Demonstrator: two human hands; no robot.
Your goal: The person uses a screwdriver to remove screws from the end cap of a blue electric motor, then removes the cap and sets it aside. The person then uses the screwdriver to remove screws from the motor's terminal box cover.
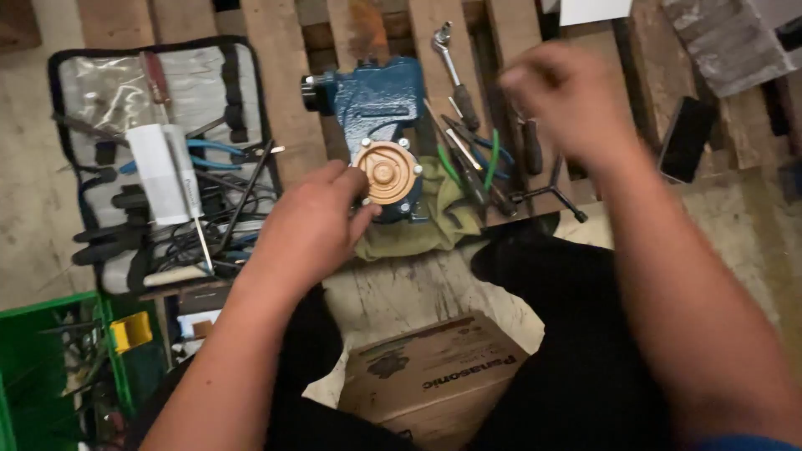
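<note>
A blue cast-metal pump body (373,104) lies on a wooden pallet (276,92), resting partly on an olive rag (430,219). Its round brass-coloured cover (386,172) faces up with bolts around the rim. My left hand (307,227) rests against the left edge of that cover, fingers curled on it. My right hand (561,102) hovers blurred above the hand tools right of the pump, fingers closed; whether it holds anything is unclear.
An open grey tool roll (154,150) with screwdrivers and pliers lies at left. A ratchet wrench (454,71), pliers and a T-handle key (547,196) lie right of the pump. A green crate (50,367) sits bottom left, a cardboard box (434,376) between my knees, and a black phone (687,138) at right.
</note>
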